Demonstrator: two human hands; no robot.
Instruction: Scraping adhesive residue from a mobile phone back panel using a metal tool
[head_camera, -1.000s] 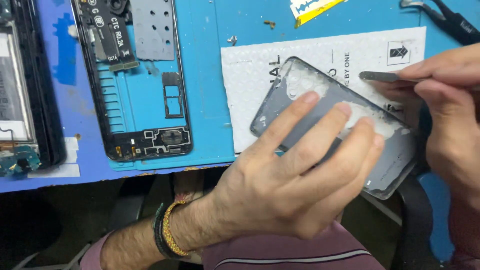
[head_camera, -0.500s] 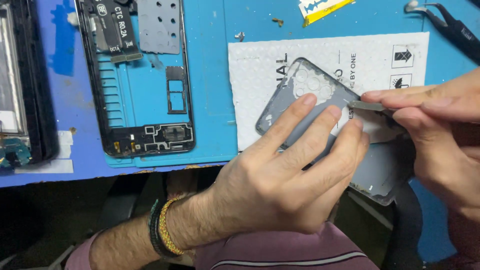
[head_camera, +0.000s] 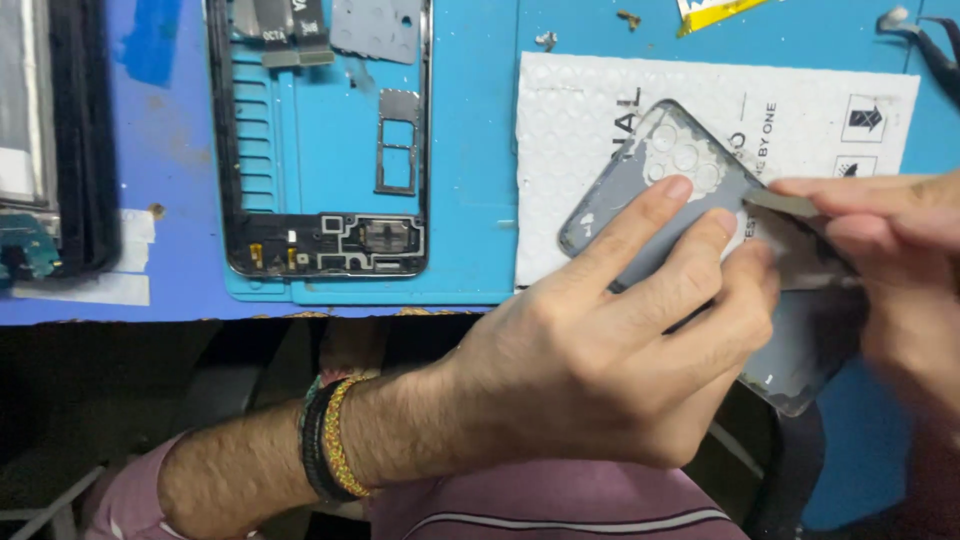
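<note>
Fingertips (head_camera: 690, 190) of left hand (head_camera: 590, 370) spread and pressed flat on grey plastic phone back cover (head_camera: 660, 175), camera cut-outs just beyond the index tip. Right hand (head_camera: 890, 270) pinching thin flat metal blade (head_camera: 790, 205), tip set against cover surface beside left middle finger. Judged step: scraping residue or adhesive off inner face of cover. Next move likely calls for shallow blade angle, steady downward hold. Beneath cover: white bubble-wrap pouch (head_camera: 580, 130). Further left of fingers: stripped black phone frame (head_camera: 320, 150) on blue work mat (head_camera: 470, 150).

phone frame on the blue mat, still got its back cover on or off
Off: the phone frame lies open, blue mat showing through its cutouts.
</note>
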